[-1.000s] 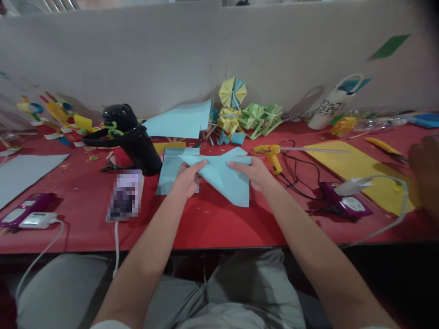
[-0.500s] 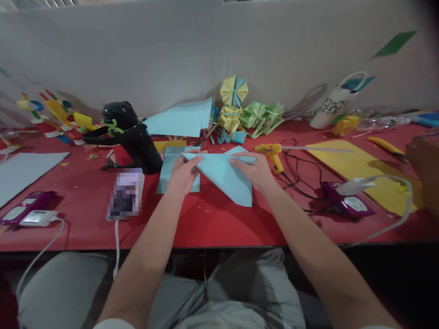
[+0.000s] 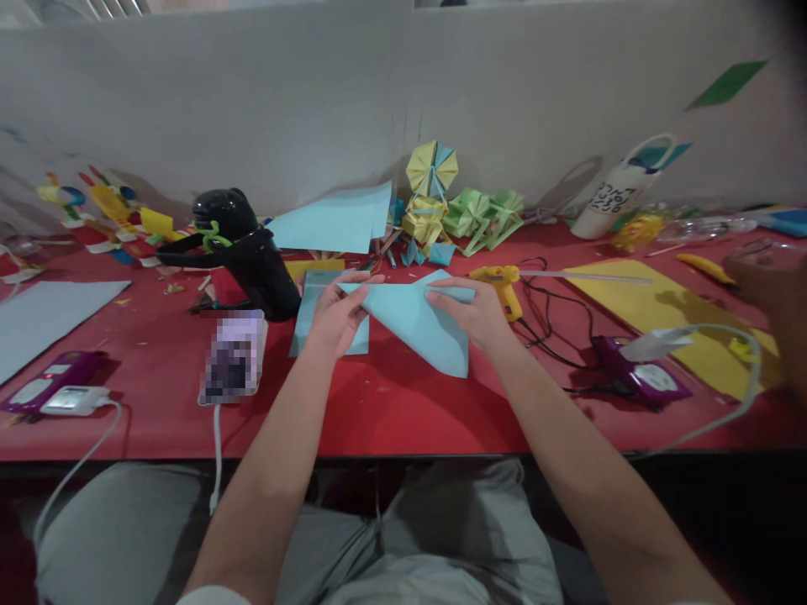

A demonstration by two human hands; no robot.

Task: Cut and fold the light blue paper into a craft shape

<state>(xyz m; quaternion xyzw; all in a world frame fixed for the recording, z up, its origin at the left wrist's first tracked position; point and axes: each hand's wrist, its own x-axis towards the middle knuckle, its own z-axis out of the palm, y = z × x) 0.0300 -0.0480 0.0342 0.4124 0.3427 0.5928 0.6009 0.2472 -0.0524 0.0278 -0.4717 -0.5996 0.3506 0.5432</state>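
Observation:
A light blue sheet of paper, folded over on a slant, is held up between both hands above the red table. My left hand pinches its left corner, thumb on top. At the right, my right hand grips the upper edge between thumb and fingers; some of those fingers are hidden behind the paper. Partly under my left hand lies another blue sheet, flat on the table. Just beyond my right hand is a yellow glue gun with a long clear glue stick.
Folded paper models stand at the back, beside a leaning blue sheet. A black bottle and a phone are to the left. Rightward lie a purple power strip, yellow card and a white bottle; another person's arm reaches in.
The view has shifted slightly. Both hands keep their hold on the blue paper, whose lower corner has moved a little up and right. The other person's arm at the right edge has moved somewhat left.

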